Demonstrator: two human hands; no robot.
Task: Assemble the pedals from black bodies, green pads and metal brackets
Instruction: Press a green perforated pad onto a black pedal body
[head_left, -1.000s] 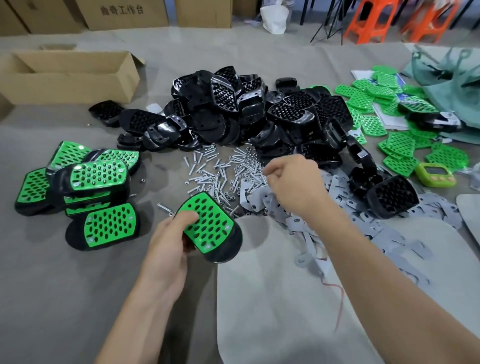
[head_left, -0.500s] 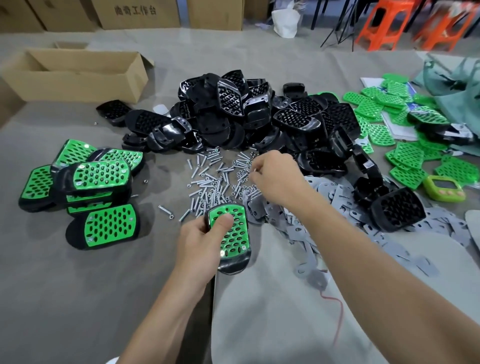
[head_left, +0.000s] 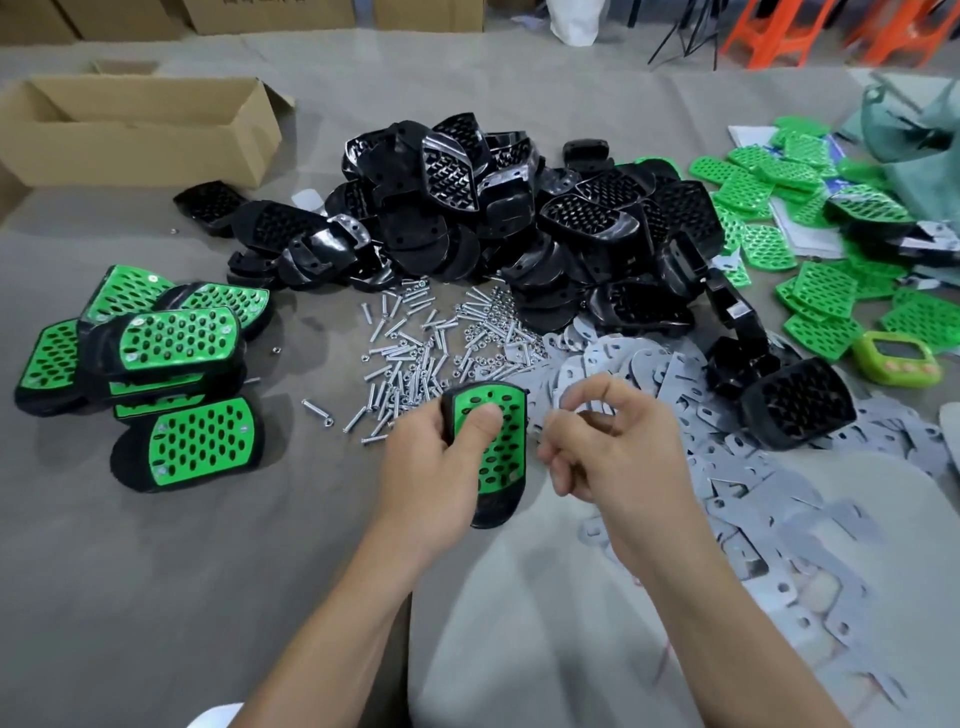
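My left hand (head_left: 426, 467) grips a pedal (head_left: 501, 452), a black body with a green pad on top, my thumb pressing on the pad. My right hand (head_left: 618, 457) hovers just right of it, thumb and forefinger pinched together as on a small fastener that is too small to make out. Behind the hands lies a scatter of screws and nuts (head_left: 415, 353). Grey metal brackets (head_left: 727, 467) spread to the right. A heap of black bodies (head_left: 493, 208) sits further back, and loose green pads (head_left: 810, 291) lie at the far right.
Several finished green-topped pedals (head_left: 156, 364) are stacked at the left. An open cardboard box (head_left: 130, 130) stands at the back left. A green timer (head_left: 896, 358) rests at the right edge, and a single black body (head_left: 800, 410) lies on the brackets.
My right hand has drawn back from the screw pile toward the pedal, fingers pinched. My left hand has turned the pedal upright and brought it closer to the right hand.
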